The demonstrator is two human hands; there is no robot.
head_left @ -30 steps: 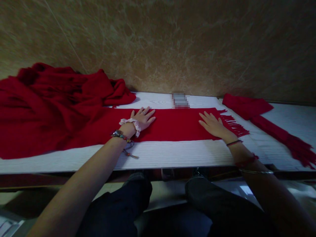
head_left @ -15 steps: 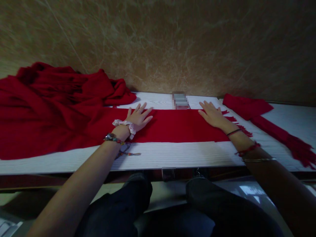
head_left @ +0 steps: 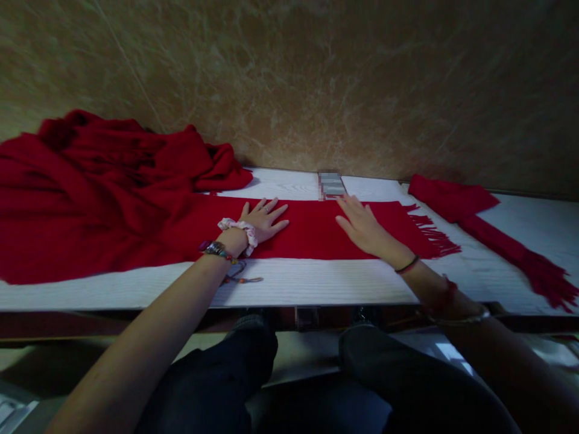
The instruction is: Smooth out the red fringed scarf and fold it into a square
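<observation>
Left hand (head_left: 263, 222) open, fingers spread, palm down on the flat red scarf (head_left: 316, 229)! Right hand (head_left: 359, 226) open too, fingers extended over the scarf, nearer its fringe. The scarf stretches across the white surface (head_left: 316, 286), joining bunched red fabric (head_left: 104, 175) at left; a folded red scarf (head_left: 452, 196) lies beyond the fringe.

My feed looks dim: above the white table (head_left: 316, 286), the wall (head_left: 289, 78) darkens rightward; below, glare marks the floor (head_left: 312, 349).
</observation>
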